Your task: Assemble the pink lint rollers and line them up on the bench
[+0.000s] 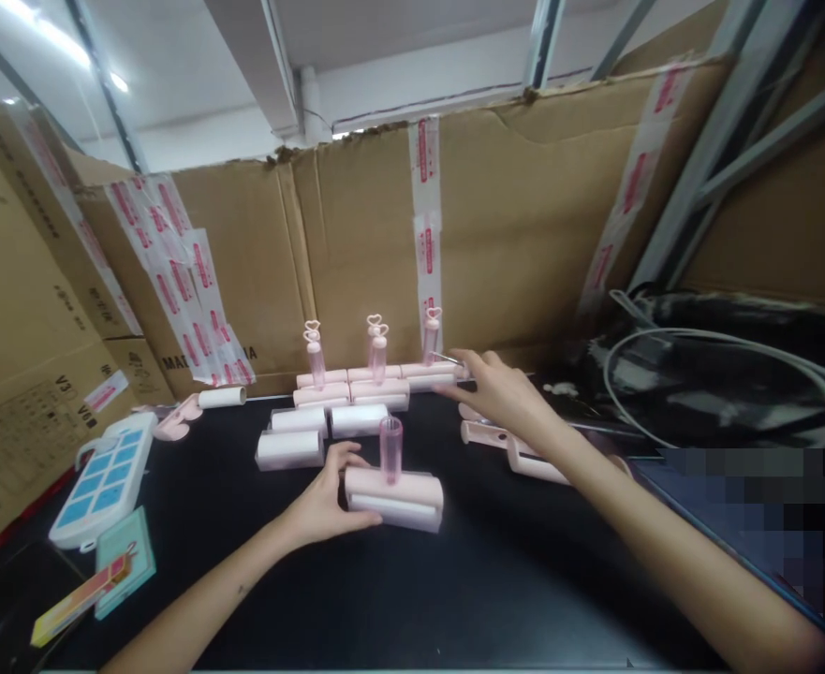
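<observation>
Left hand [322, 505] straddles the left end of the front pink roller [419, 489], thumb before, fingers behind, pinching it loosely; roller lies on the table [468, 599], tube [390, 451] upright. Right hand [500, 386] is at the rear row's right end, fingers bent; cannot tell whether they pinch the thin rod [446, 358]. Risks: hold at 1 end may let roller swivel; a knuckle bump may tip the heart-topped handle [432, 339]
</observation>
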Tool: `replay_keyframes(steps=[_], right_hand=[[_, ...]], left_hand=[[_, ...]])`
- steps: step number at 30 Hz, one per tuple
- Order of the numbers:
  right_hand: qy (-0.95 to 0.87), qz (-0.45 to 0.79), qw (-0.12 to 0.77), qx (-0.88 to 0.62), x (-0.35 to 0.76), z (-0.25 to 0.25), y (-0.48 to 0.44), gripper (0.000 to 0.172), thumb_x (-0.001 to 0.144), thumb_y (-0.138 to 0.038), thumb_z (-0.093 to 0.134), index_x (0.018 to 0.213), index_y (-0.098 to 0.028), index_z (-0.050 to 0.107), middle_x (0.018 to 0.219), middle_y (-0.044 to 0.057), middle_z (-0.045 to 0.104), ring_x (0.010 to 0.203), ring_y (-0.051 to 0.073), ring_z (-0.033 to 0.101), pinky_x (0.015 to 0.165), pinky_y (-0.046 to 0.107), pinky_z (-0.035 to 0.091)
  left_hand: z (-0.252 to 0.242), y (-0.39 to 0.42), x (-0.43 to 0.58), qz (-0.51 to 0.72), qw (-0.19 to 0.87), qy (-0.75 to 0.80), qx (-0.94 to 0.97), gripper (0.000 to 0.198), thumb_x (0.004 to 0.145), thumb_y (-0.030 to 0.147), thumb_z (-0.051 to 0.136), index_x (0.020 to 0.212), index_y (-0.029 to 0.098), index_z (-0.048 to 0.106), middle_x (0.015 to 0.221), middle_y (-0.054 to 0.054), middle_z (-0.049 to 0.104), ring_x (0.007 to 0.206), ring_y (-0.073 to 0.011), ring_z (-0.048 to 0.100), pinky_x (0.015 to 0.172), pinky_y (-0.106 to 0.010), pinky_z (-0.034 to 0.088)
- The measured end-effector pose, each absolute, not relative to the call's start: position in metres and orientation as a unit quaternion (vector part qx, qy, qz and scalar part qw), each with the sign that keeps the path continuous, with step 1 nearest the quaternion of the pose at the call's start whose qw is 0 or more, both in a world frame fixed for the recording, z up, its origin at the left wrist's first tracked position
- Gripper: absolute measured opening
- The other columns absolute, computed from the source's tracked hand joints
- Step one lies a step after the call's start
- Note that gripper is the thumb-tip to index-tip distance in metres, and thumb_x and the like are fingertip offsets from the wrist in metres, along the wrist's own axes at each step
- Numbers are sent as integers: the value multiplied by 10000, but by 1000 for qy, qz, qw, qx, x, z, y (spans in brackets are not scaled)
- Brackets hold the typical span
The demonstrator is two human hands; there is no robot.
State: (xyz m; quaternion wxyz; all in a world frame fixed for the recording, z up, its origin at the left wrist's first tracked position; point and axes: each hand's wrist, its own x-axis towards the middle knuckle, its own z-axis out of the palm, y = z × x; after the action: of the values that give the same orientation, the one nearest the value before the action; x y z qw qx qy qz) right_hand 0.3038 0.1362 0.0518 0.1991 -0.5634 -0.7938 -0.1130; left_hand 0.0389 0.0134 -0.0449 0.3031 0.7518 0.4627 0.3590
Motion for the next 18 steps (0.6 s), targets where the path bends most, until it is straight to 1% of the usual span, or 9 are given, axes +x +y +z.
replay_keyframes(steps=[2, 3, 5, 7, 8, 12, 13, 15, 18], right_hand=[[-801, -86, 145, -574, 314, 51, 145, 729, 754, -531, 573, 1346, -145, 391, 1037, 191, 650, 898, 349, 624, 659, 366, 440], [-801, -71, 121, -582, 322, 52, 148, 733, 713, -503, 630, 1314, -130, 439, 983, 197, 668, 857, 362, 632, 631, 368, 436], [-797, -57, 97, -594, 336, 58, 151, 581, 687, -476, 665, 1136, -112, 604, 871, 202, 686, 773, 368, 640, 596, 372, 420], [-799, -62, 114, -587, 341, 65, 144, 510, 729, -545, 601, 1025, -134, 662, 850, 178, 684, 764, 337, 638, 606, 365, 410], [-812, -45, 140, -565, 337, 66, 138, 531, 745, -583, 563, 1048, -156, 655, 842, 145, 682, 760, 304, 635, 612, 348, 410], [-890, 204, 225, -340, 291, 49, 99, 751, 620, -598, 681, 1232, -186, 536, 742, 18, 645, 664, 197, 596, 559, 266, 420], [-893, 256, 224, -295, 276, 42, 88, 708, 607, -570, 708, 1179, -175, 574, 753, 15, 646, 669, 189, 594, 567, 263, 432], [-885, 294, 245, -266, 255, 33, 71, 434, 721, -502, 648, 986, -159, 654, 767, 26, 653, 688, 176, 598, 611, 268, 455], [-832, 285, 388, -275, 252, 39, 55, 280, 836, -423, 546, 827, -160, 642, 827, 50, 661, 733, 175, 613, 667, 284, 482]], left_hand=[[-50, 13, 43, 369, 319, 481, 729, 781, 650, 322, 734, 1254, 221, 248, 1159, -83, 515, 1078, -233, 521, 964, -375, 364], [-52, 13, 44, 367, 326, 489, 721, 745, 653, 336, 731, 1235, 216, 282, 1150, -79, 519, 1057, -229, 530, 948, -369, 376], [-52, 12, 45, 358, 333, 497, 717, 665, 655, 357, 728, 1188, 209, 359, 1138, -70, 525, 1026, -227, 536, 920, -359, 394], [-51, 11, 46, 355, 331, 498, 718, 622, 650, 363, 733, 1156, 206, 408, 1139, -66, 529, 1026, -230, 532, 908, -353, 400], [-51, 11, 46, 357, 329, 498, 718, 619, 646, 361, 737, 1153, 205, 418, 1141, -66, 532, 1032, -233, 530, 908, -352, 399], [-50, 11, 48, 374, 314, 501, 714, 641, 625, 357, 761, 1158, 201, 442, 1150, -78, 546, 1057, -253, 530, 927, -367, 393], [-51, 11, 48, 376, 311, 498, 717, 642, 621, 358, 765, 1157, 202, 449, 1156, -81, 546, 1068, -259, 526, 934, -373, 390], [-53, 15, 46, 382, 302, 493, 721, 629, 621, 355, 768, 1149, 201, 462, 1156, -86, 550, 1086, -268, 517, 948, -389, 385], [-56, 22, 40, 397, 288, 501, 713, 615, 663, 337, 741, 1183, 196, 445, 1156, -101, 553, 1082, -273, 523, 957, -427, 386]])
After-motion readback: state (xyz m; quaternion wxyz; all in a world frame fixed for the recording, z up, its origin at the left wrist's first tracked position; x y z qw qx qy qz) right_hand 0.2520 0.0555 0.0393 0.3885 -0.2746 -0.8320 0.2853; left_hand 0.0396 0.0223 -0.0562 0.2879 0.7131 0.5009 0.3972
